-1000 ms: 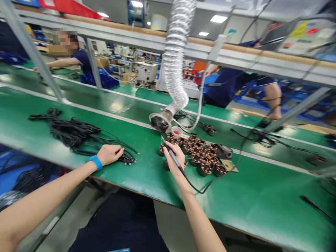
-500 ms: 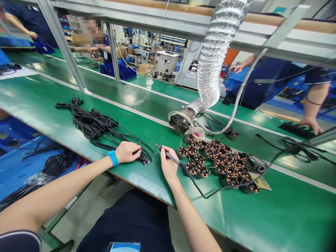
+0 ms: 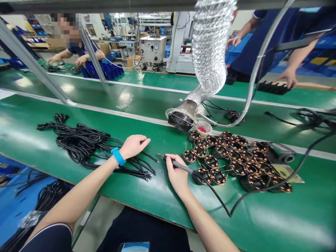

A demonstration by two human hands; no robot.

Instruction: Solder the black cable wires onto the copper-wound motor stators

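Observation:
My left hand (image 3: 134, 145), with a blue band at the wrist, is above the free ends of a bundle of black cables (image 3: 86, 140). Its fingers are bent together, and what they hold, if anything, is hidden. Several cable tips with stripped ends lie just below and to the right of it. My right hand (image 3: 177, 173) is closed around a soldering iron (image 3: 180, 165), whose tip points left toward the cable ends without touching them. Right of this hand stand several black rings with copper windings (image 3: 222, 151).
A fume hose (image 3: 210, 45) hangs down to a round black vent (image 3: 180, 120). Beside it is a small cup with red contents (image 3: 204, 128). The iron's cord loops across the right side. A metal holder (image 3: 282, 153) sits behind the rings. Other people's hands are across the table.
The view has shifted. My left hand has moved up and away from the cable tips, which now lie uncovered. My right hand still holds the iron.

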